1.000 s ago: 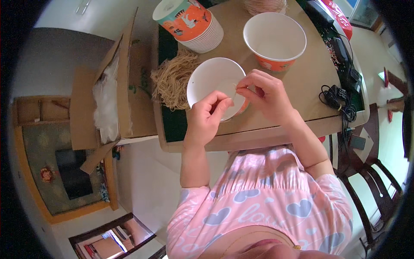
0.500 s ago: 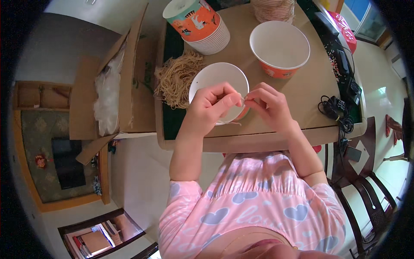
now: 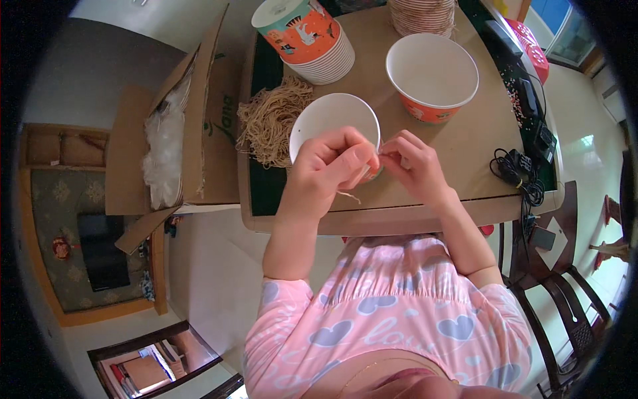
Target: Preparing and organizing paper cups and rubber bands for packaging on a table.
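One paper bucket (image 3: 332, 112), white inside, orange outside, stands mouth-up near the front edge of the table (image 3: 465, 169); small dark dot at the left of its inner wall. Left hand (image 3: 334, 161) in front of the bucket, hiding its lower part, thumb and curled fingers pinched on a strand of tan cord (image 3: 349, 197); loose end trails out below the hand. Right hand (image 3: 412, 163) beside the bucket's right rim, thumb and forefinger also pinched on the strand, tips just beside the left's; exact grip partly hidden by the fingers. Tangled heap of cord (image 3: 274, 123) just left of the bucket. Second bucket (image 3: 432, 73), mouth-up, farther back to the right. Nested stack of buckets (image 3: 311, 38), bases up, orange and teal print, behind the heap. Black cables (image 3: 522, 169) at the table's right side. Left of the table, open cardboard box (image 3: 222, 159) holding whitish plastic packing (image 3: 163, 156).
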### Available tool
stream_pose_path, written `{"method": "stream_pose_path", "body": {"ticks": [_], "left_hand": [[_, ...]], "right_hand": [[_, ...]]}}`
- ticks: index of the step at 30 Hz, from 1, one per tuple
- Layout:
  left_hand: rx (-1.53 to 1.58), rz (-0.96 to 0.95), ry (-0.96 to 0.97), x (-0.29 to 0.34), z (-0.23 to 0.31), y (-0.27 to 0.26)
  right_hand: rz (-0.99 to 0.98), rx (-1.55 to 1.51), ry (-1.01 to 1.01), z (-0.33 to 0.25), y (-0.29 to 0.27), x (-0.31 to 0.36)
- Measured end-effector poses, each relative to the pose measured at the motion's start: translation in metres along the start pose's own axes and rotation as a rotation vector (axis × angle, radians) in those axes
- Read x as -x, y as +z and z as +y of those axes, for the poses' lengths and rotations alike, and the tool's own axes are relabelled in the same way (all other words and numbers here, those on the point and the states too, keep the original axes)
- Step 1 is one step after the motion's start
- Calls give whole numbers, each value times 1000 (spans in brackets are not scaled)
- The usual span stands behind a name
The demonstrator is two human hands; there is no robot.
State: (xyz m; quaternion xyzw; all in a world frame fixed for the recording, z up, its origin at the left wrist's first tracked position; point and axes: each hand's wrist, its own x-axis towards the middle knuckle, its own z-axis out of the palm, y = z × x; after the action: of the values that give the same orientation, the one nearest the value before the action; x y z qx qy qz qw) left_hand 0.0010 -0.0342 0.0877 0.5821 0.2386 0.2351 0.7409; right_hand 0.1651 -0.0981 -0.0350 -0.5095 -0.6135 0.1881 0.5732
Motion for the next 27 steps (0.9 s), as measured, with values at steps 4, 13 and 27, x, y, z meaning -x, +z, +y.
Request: {"method": "stream_pose_path", "body": {"ticks": [4, 13, 27], "left_hand": [[-57, -23, 23, -8, -9, 5], [0, 121, 129, -19, -8, -18], [317, 42, 74, 35, -21, -45]], "right_hand": [[63, -124, 166, -2, 10, 4], [80, -38, 394, -20, 12, -2], [-297, 717, -165, 16, 26, -114]]}}
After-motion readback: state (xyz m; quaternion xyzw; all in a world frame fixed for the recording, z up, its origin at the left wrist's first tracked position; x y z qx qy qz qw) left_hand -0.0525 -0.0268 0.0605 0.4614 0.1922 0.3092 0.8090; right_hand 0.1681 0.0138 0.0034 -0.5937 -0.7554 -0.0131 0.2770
